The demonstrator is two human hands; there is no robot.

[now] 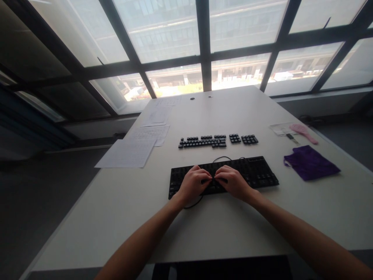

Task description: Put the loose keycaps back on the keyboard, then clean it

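A black keyboard [264,175] lies on the white table in front of me, slightly turned, with much of its surface looking bare of keycaps. My left hand [194,181] and my right hand [231,179] meet over its middle. Thumb and fingers of each hand are pinched together, the fingertips almost touching. Whatever small piece sits between them is too dark to make out. Behind the keyboard, loose black keycaps [201,143] are laid out in rows, with two smaller blocks of keycaps [250,139] to their right.
Written paper sheets [128,153] cover the table's left side. To the right are a purple cloth pouch [313,162], a pink hairbrush [303,131], a small dark tool [291,138] and a clear bag [279,129]. A thin cable [194,204] shows under the keyboard. Windows stand beyond the table.
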